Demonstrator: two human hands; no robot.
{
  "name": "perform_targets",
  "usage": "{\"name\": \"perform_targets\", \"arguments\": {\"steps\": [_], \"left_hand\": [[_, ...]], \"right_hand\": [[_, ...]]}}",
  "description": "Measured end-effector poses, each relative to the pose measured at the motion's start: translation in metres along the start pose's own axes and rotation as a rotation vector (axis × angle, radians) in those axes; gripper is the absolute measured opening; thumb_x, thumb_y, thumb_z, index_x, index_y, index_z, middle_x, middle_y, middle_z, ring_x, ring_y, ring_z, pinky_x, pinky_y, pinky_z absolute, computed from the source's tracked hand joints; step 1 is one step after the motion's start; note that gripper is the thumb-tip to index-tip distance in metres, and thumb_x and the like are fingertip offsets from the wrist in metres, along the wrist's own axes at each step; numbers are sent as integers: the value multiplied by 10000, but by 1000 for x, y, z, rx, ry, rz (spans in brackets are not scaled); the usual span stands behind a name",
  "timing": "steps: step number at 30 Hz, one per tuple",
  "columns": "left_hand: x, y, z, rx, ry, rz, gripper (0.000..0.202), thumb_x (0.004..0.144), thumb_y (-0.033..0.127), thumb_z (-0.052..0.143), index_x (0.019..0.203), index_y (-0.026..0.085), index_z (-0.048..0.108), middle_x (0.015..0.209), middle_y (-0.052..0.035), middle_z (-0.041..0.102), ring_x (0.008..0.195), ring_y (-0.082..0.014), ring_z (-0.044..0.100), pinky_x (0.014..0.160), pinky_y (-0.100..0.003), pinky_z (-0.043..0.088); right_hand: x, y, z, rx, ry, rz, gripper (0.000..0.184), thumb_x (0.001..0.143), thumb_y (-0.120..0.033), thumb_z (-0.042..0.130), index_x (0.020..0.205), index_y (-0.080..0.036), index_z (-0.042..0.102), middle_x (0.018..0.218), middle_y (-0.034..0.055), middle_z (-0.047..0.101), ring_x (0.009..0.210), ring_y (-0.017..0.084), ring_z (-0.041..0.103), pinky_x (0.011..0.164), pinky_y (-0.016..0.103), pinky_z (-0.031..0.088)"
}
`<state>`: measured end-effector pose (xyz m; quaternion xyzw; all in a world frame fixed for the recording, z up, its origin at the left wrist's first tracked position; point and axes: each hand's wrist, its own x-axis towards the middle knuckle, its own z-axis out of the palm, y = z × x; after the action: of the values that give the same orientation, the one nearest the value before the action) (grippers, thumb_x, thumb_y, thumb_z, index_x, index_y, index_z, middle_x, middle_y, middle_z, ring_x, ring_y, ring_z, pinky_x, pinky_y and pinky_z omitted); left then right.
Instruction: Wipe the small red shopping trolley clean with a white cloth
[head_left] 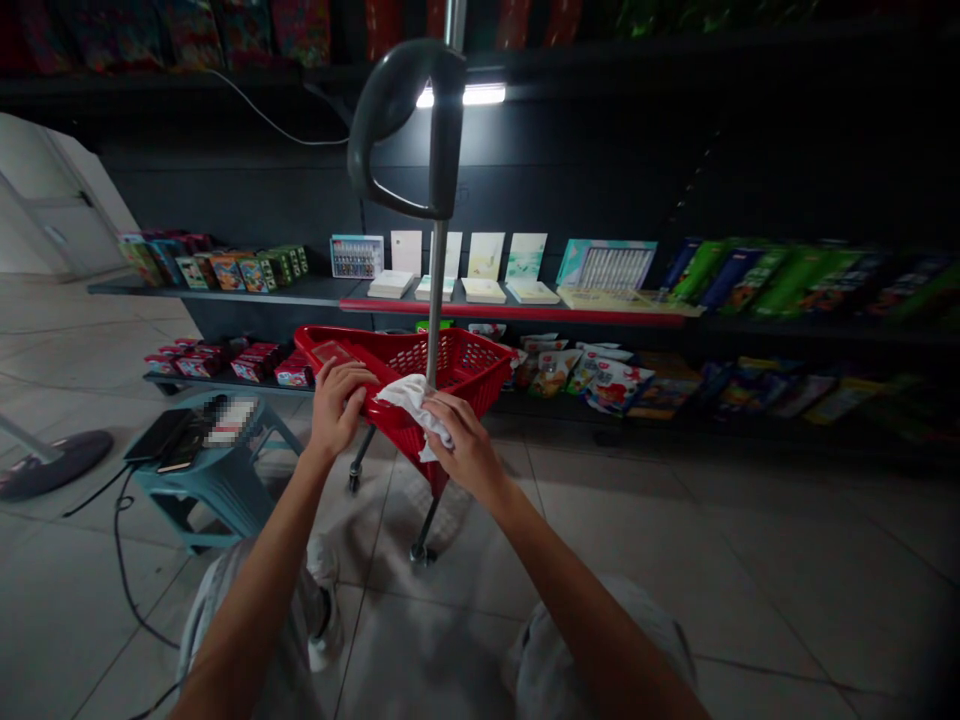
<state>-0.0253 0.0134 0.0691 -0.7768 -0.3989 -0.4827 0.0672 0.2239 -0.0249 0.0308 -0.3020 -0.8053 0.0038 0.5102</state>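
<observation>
A red plastic basket cart (480, 355) with perforated walls stands on wheeled legs in front of me. From it rises a metal pole (436, 290) with a dark grey loop handle (446, 140). My left hand (336, 405) grips the basket's near left rim, its fingers curled over the edge. In my right hand (465, 445) is a crumpled white cloth (409, 395), pressed against the near rim just in front of the pole. My right fingertips are partly hidden by the cloth.
A blue-green stool (202, 485) on my left carries dark devices, with cables (124, 550) trailing to the floor. Behind the cart, a dark shelf (300, 292) holds small boxes, books and snack bags. A round stand base (60, 465) lies far left. My knees flank the cart.
</observation>
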Motion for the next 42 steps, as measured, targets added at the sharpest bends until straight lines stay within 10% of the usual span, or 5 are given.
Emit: {"name": "perform_targets", "arguments": {"steps": [8, 21, 25, 34, 42], "left_hand": [[-2, 40, 4, 121, -100, 3, 329, 1004, 410, 458, 1170, 225, 673, 1153, -95, 715, 1130, -269, 617, 1058, -450, 433], [-10, 12, 4, 166, 71, -57, 284, 1013, 396, 482, 1167, 240, 663, 1156, -94, 634, 1185, -267, 570, 1172, -520, 364], [-12, 17, 11, 211, 86, -35, 265, 1020, 374, 489, 1190, 254, 651, 1146, -78, 657, 1152, -255, 587, 1223, -529, 309], [-9, 15, 15, 278, 70, -56, 196, 981, 394, 578, 1013, 240, 695, 1001, -76, 681, 1033, -271, 580, 1121, -492, 378], [-13, -20, 14, 311, 116, -120, 268, 798, 323, 690, 1028, 185, 699, 1040, -123, 645, 1091, -318, 556, 1114, -510, 401]], "right_hand": [[1, 6, 11, 0, 73, 9, 527, 951, -117, 547, 1448, -290, 534, 1365, 101, 615, 1304, 235, 584, 1157, 429, 484], [5, 70, 19, 69, 664, 501, 438, 937, -405, 618, 1301, -166, 571, 1244, 161, 674, 1122, 228, 668, 979, 386, 549], [52, 87, 28, 133, 823, 517, 449, 995, -485, 497, 1315, -170, 499, 1236, 156, 634, 1101, 211, 662, 930, 372, 563], [229, 20, 64, 233, 516, 153, 357, 1098, -447, 322, 1317, -204, 465, 1198, 111, 604, 1146, 226, 636, 1032, 443, 514], [117, 19, 130, 176, 304, 251, 330, 1088, -440, 336, 1121, -192, 551, 990, 104, 667, 969, 247, 673, 909, 394, 545]]}}
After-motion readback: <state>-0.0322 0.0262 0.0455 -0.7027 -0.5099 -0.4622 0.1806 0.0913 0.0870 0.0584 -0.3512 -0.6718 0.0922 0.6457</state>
